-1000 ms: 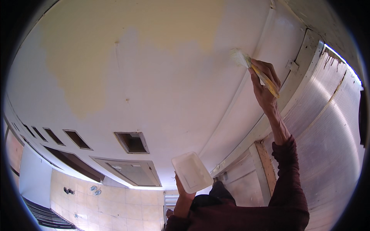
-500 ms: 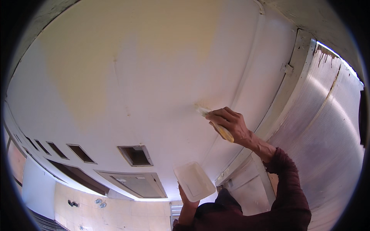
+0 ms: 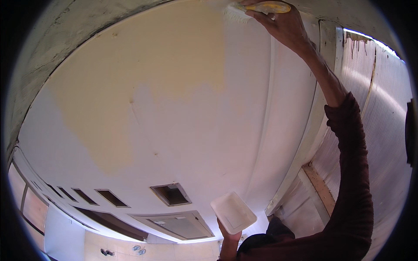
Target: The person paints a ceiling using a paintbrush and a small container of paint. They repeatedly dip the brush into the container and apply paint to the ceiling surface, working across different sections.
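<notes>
At the top of the view, my right hand (image 3: 288, 29) is closed round the yellow handle of a paintbrush (image 3: 271, 6). The white bristles meet the wall (image 3: 196, 139) near its top edge, beside a broad pale yellow painted area (image 3: 174, 52). Below this area, the wall is whitish. Low in the view, my left hand (image 3: 230, 235) grips a white rectangular plastic tub (image 3: 234, 212) from underneath and its left side. The tub's open top faces up, with a pale inside; how much it holds I cannot tell.
Square openings (image 3: 170, 194) run along the wall's lower left, above a door (image 3: 174, 225) with a pane. Slippers (image 3: 138, 250) lie on the tiled floor. At right stand a pale post (image 3: 327, 56) and translucent corrugated sheeting (image 3: 370, 95). A grey ceiling (image 3: 56, 48) borders the top.
My right hand has moved the paintbrush from mid-wall up to the wall's top edge, my arm now stretched out. The view has shifted; the tub stays in my left hand.
</notes>
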Motion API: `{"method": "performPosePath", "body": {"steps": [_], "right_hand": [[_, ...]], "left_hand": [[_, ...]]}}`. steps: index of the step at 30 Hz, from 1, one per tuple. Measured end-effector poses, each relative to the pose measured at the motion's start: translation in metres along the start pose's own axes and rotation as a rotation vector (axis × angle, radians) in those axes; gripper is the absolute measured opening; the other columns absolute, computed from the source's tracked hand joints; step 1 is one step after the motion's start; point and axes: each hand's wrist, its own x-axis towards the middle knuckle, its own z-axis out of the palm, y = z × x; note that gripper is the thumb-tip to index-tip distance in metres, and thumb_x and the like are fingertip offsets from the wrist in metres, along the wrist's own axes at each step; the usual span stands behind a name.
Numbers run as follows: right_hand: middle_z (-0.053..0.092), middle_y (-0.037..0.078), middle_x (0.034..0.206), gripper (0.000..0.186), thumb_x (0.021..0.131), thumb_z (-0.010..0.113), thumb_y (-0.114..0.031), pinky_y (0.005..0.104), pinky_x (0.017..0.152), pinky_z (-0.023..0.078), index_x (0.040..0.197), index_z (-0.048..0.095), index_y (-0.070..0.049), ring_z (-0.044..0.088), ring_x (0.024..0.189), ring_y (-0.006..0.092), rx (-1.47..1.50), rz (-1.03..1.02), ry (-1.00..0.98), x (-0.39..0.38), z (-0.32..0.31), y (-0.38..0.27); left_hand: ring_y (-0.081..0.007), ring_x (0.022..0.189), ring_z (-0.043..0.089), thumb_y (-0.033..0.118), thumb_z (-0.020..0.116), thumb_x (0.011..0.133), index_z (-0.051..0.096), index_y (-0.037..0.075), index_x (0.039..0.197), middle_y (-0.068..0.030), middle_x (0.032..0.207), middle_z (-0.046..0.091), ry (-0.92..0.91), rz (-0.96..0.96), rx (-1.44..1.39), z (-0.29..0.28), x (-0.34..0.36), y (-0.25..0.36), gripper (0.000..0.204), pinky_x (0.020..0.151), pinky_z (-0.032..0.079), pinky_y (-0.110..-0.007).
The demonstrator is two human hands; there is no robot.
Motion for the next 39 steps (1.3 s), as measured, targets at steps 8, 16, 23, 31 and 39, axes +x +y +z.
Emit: {"method": "performPosePath", "body": {"steps": [8,16,23,31,39], "right_hand": [[0.069,-0.004,0.110,0.034,0.079,0.074,-0.009,0.0291,0.070,0.062,0.112,0.069,-0.018,0.066,0.093,0.0181,-0.362,-0.282,0.037,-0.063,0.013,0.004],[0.071,-0.001,0.102,0.027,0.079,0.078,-0.010,0.0290,0.067,0.061,0.105,0.070,-0.013,0.069,0.086,0.0162,0.023,-0.078,-0.250,-0.140,-0.004,-0.066],[0.074,-0.002,0.104,0.023,0.086,0.074,-0.017,0.0296,0.066,0.058,0.109,0.071,-0.015,0.070,0.076,0.0169,0.011,0.100,-0.066,-0.049,-0.017,0.018],[0.073,0.004,0.105,0.030,0.082,0.078,-0.007,0.0303,0.076,0.061,0.110,0.072,-0.013,0.070,0.091,0.0214,-0.227,-0.284,0.206,-0.029,0.000,0.004],[0.070,-0.004,0.109,0.036,0.077,0.074,-0.011,0.0302,0.068,0.059,0.111,0.070,-0.019,0.068,0.089,0.0176,-0.344,-0.225,0.071,-0.059,0.026,0.001]], "left_hand": [[-0.0266,0.121,0.059,0.050,0.044,0.102,0.050,0.017,0.140,-0.0025,0.132,0.059,0.100,-0.018,0.045,-0.002,-0.003,-0.003,0.051,0.098,0.052,-0.051],[-0.0266,0.125,0.057,0.051,0.046,0.100,0.048,0.016,0.141,-0.0038,0.134,0.058,0.027,0.015,0.107,-0.003,-0.001,0.002,0.054,0.102,0.049,-0.050],[-0.0271,0.123,0.058,0.049,0.047,0.100,0.050,0.016,0.140,-0.0037,0.133,0.060,0.063,0.002,0.068,-0.001,0.001,-0.002,0.051,0.101,0.049,-0.051],[-0.0280,0.120,0.060,0.049,0.045,0.101,0.053,0.017,0.138,-0.0035,0.130,0.061,0.097,-0.025,0.020,-0.006,-0.004,-0.008,0.050,0.098,0.051,-0.052],[-0.0278,0.121,0.059,0.050,0.047,0.100,0.051,0.017,0.139,-0.0037,0.131,0.061,0.077,0.019,0.071,-0.008,-0.009,-0.002,0.052,0.098,0.051,-0.053]]}}
